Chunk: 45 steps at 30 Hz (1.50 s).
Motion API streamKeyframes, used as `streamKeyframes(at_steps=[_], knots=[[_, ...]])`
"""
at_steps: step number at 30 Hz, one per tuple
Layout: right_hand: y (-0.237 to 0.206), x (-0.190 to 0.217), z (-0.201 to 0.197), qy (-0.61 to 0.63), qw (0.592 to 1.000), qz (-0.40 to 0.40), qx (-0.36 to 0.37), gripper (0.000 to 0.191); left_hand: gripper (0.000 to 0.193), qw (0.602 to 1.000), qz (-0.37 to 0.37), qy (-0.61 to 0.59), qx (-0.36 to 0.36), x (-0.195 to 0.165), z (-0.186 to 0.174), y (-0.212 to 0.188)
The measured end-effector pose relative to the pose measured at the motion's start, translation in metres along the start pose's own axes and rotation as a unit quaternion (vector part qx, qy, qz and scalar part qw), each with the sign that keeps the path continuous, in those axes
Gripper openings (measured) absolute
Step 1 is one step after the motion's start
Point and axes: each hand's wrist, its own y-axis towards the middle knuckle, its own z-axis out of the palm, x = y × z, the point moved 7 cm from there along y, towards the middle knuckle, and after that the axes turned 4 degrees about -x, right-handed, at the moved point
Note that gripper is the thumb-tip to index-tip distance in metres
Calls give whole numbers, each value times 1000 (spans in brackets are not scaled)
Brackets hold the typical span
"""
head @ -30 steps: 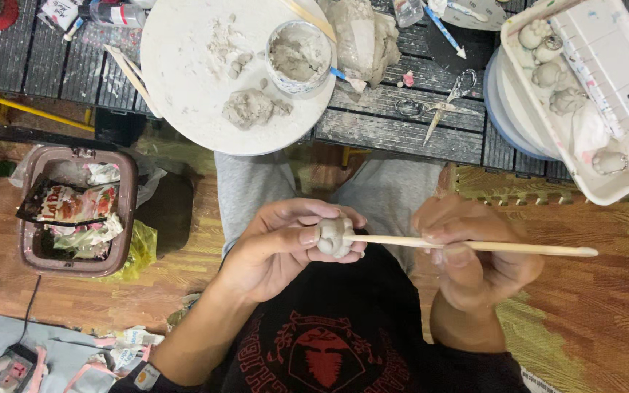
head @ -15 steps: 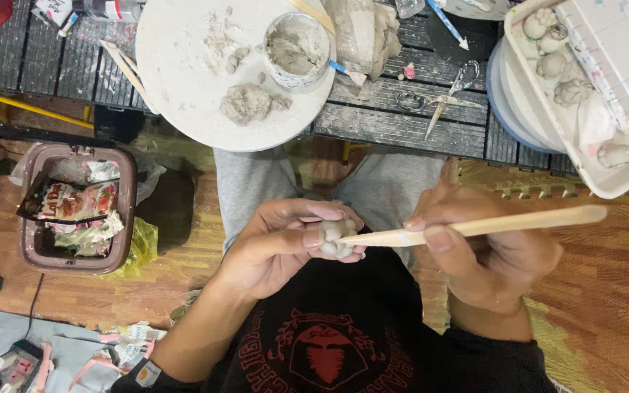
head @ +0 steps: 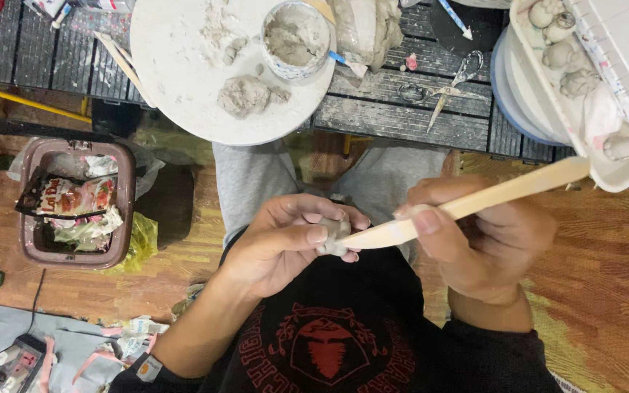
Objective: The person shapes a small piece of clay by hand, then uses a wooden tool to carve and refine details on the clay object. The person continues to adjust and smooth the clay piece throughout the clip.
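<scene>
We see a small grey clay piece (head: 335, 239) pinched in the fingers (head: 317, 234) of the left hand (head: 282, 244), low over the lap and near the person's chest; its surface looks damp and lumpy, and most of it is hidden by the fingertips. Touching its right side is the flat, tapered tip of a pale wooden modelling stick (head: 467, 206), which slants up and to the right until its far end crosses in front of the white tray (head: 624, 164). The right hand (head: 485, 244) is clenched around the middle of that stick, thumb pressed on top. Between the hands and the near edge of the dark slatted worktop (head: 394, 113) lies open room over the grey-trousered knees. On the worktop sits a round white board (head: 183, 65) overhanging the near edge, dusted with clay smears and carrying a rough clay lump (head: 244, 94) and a small cup (head: 296, 38) filled with grey slip. Scissors (head: 445, 84) lie flat to the right of it. The tray, at the far right, holds several rounded clay pieces. To the left, on the wooden floor, stands a brown bin (head: 74, 204) stuffed with wrappers.
</scene>
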Motion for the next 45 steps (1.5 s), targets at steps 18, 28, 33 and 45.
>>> streamKeyframes(at_steps=[18, 28, 33, 45], knots=[[29, -19, 29, 112, 978, 57, 165, 18, 36, 997, -56, 35, 39, -3, 13, -8], [37, -37, 48, 274, 918, 155, 243, 19, 40, 993, -97, 27, 67, -1, 22, -9], [33, -39, 51, 253, 919, 132, 272, 20, 38, 991, -109, 25, 71, 0, 23, -9], [30, -36, 85, 216, 873, 128, 419, 25, 38, 969, -205, 83, 112, 2, 37, -12]])
